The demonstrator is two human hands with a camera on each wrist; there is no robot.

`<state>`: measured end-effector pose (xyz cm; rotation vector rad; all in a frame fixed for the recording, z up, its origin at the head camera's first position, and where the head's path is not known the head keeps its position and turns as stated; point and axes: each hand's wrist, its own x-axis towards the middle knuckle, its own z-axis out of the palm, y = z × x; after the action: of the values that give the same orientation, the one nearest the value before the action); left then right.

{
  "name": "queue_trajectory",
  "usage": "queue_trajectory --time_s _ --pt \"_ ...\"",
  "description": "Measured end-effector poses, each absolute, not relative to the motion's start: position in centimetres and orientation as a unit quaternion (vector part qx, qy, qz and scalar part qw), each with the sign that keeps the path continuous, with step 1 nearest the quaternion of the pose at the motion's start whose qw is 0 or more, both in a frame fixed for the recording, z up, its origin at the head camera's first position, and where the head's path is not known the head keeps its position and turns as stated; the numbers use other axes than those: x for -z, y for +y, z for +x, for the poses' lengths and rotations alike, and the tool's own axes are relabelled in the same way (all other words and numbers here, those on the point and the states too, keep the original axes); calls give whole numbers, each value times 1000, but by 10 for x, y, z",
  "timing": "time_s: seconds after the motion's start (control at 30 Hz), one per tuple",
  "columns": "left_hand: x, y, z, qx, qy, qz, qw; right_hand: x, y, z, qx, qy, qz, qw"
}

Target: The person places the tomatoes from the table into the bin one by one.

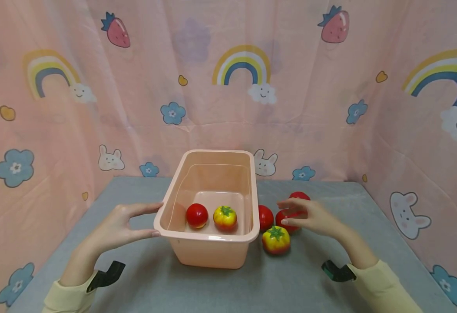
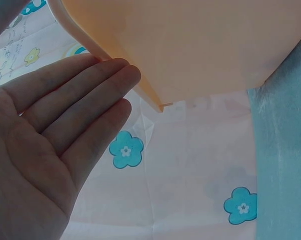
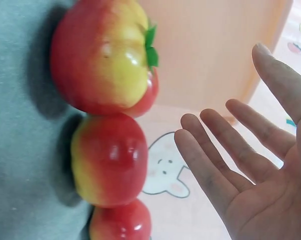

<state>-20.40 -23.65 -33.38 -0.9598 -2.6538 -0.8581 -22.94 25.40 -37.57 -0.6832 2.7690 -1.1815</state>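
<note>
A peach-coloured plastic bin (image 1: 206, 252) holds a red round toy fruit (image 1: 197, 215) and a yellow-and-red toy tomato (image 1: 225, 218) with a green leafy top. Straight fingers of my left hand (image 1: 113, 228) touch the bin's left rim, thumb spread apart from them. To the bin's right lies a second yellow-and-red tomato (image 1: 276, 240), grouped with several red fruits (image 1: 266, 218). My right hand (image 1: 318, 218) hovers over this group with its fingers extended and nothing held; it partly hides a red fruit (image 3: 110, 160) in the head view.
Everything stands on a grey-blue cloth-covered table (image 1: 134, 278). A pink patterned curtain (image 1: 220, 126) hangs behind and along both sides. Dark straps (image 1: 107, 274) sit at both wrists, over light yellow sleeves (image 1: 385, 282).
</note>
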Motion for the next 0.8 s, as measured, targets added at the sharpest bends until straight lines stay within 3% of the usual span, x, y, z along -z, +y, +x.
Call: queue_trajectory --time_s 0.8 --pt "331 -235 -203 291 -897 -321 95 412 264 -219 390 891 -228 37"
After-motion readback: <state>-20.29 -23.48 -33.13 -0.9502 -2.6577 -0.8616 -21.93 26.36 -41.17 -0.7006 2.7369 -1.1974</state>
